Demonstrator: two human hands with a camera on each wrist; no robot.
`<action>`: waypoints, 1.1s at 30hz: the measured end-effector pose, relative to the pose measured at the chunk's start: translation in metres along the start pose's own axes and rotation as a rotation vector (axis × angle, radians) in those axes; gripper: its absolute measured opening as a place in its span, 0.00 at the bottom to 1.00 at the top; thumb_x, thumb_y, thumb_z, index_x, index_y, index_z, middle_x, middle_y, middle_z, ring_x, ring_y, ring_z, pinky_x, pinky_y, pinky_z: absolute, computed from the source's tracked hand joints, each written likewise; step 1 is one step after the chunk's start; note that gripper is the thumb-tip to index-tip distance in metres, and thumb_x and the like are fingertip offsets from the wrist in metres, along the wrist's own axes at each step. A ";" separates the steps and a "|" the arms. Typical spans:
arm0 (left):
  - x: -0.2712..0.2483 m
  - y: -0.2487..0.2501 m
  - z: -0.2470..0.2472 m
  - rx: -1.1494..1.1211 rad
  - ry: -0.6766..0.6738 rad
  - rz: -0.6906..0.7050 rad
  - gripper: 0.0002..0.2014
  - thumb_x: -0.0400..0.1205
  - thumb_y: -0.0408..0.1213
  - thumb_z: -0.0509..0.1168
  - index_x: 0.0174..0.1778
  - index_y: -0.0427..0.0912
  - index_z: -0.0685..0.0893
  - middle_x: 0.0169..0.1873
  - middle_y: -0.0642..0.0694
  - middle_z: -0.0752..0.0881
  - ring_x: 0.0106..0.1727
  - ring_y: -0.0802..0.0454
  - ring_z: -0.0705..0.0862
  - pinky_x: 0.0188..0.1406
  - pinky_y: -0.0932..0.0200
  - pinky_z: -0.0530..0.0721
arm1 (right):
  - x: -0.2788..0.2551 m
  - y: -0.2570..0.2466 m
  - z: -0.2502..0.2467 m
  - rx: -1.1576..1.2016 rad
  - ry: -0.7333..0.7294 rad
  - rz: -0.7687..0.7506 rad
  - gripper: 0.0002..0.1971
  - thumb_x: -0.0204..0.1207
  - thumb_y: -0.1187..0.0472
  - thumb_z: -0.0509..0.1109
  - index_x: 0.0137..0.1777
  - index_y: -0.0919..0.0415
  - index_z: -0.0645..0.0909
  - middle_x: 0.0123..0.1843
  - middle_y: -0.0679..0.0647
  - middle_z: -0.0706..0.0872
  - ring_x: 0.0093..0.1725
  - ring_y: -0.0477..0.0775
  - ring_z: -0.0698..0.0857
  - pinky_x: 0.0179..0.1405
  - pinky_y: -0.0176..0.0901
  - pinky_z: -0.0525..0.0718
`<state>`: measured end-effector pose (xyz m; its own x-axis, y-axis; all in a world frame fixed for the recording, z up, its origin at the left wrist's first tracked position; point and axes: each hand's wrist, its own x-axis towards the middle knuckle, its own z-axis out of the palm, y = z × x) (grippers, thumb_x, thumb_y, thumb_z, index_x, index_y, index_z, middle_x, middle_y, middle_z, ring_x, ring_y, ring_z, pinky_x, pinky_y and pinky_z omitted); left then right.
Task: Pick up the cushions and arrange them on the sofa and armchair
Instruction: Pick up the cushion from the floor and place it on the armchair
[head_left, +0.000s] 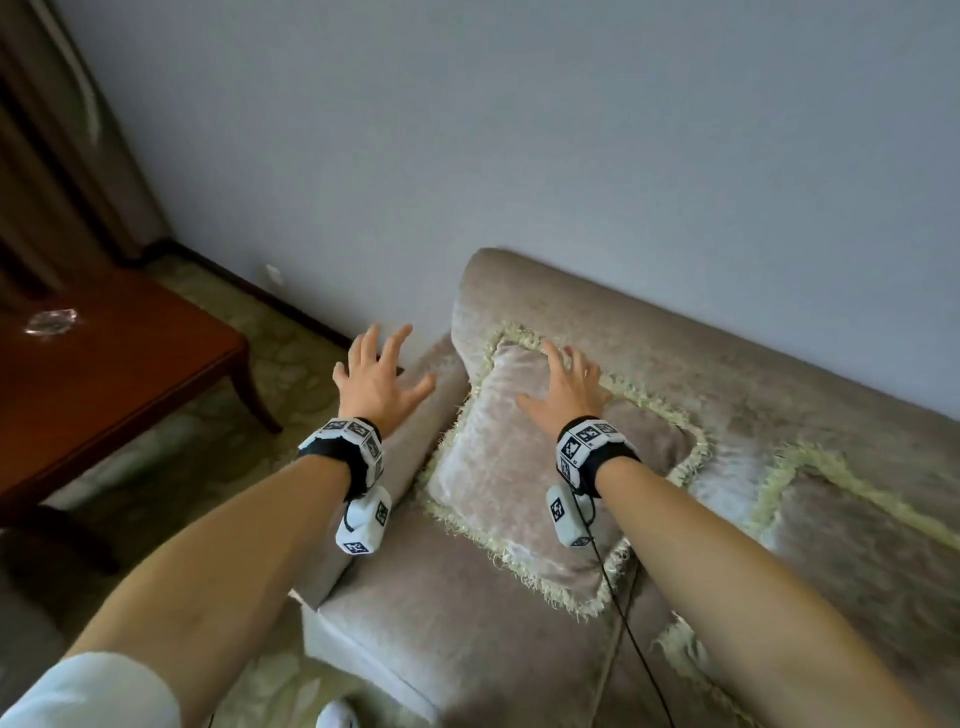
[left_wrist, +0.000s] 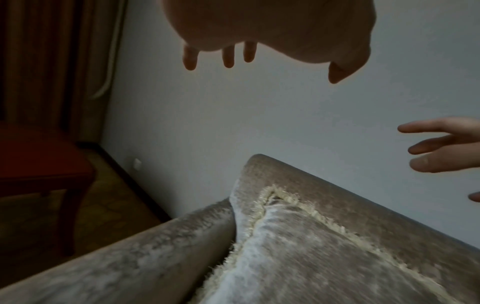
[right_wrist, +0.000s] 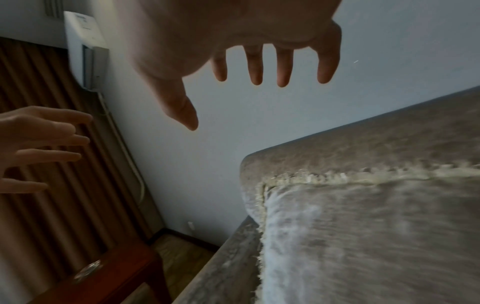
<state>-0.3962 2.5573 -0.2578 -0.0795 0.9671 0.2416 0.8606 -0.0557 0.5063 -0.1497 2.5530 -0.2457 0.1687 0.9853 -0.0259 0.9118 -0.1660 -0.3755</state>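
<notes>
Both hands hang spread and empty over the sofa's (head_left: 519, 649) end; the left hand (head_left: 376, 379) hovers with fingers splayed wide above the armrest (head_left: 400, 452), holding nothing; the right hand (head_left: 563, 387) is likewise wide, fingers straight, above the upper corner of the cushion (head_left: 509, 483); whether its fingertips brush the fabric cannot be told from the head view, though the wrist views show both palms clear of the cloth.

The cushion lies just below and between the wrists, leaning against the backrest (head_left: 675, 364) and wedged against the armrest, its near corner pointing toward the person; a second cushion (head_left: 857, 545) leans to the right of the right forearm, its edge just beside the first.

The cushions are square, plump, in pale crushed velvet with a sheen, edged all round with a shaggy cream fringe (head_left: 524, 577); the sofa wears a duller taupe velvet, its back rounded at the corner, its seat flat.

Left of the left hand stands a glossy reddish wooden table (head_left: 104, 374) with a curved leg, a clear glass dish (head_left: 51, 321) on it.
</notes>
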 end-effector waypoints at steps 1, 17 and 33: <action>-0.004 -0.014 -0.008 0.012 0.022 -0.026 0.37 0.76 0.63 0.64 0.81 0.59 0.64 0.83 0.42 0.60 0.84 0.41 0.56 0.77 0.26 0.58 | -0.001 -0.015 0.007 0.007 -0.008 -0.038 0.43 0.72 0.44 0.73 0.83 0.39 0.54 0.86 0.53 0.54 0.82 0.65 0.55 0.73 0.74 0.65; -0.132 -0.294 -0.187 0.144 0.232 -0.584 0.38 0.79 0.64 0.62 0.83 0.60 0.57 0.85 0.45 0.58 0.84 0.42 0.56 0.77 0.25 0.59 | -0.071 -0.339 0.165 -0.060 -0.207 -0.592 0.42 0.72 0.42 0.71 0.83 0.42 0.55 0.84 0.52 0.57 0.80 0.62 0.59 0.70 0.71 0.68; -0.309 -0.508 -0.343 0.253 0.534 -1.088 0.40 0.77 0.63 0.66 0.83 0.58 0.60 0.84 0.42 0.59 0.83 0.41 0.59 0.75 0.24 0.60 | -0.248 -0.639 0.303 -0.082 -0.441 -1.154 0.40 0.75 0.41 0.69 0.83 0.42 0.53 0.85 0.52 0.55 0.83 0.60 0.55 0.74 0.71 0.66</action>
<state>-0.9810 2.2017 -0.3054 -0.9579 0.2546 0.1330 0.2867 0.8202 0.4950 -0.8878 2.4267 -0.2799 -0.8746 0.4836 -0.0343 0.4671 0.8215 -0.3270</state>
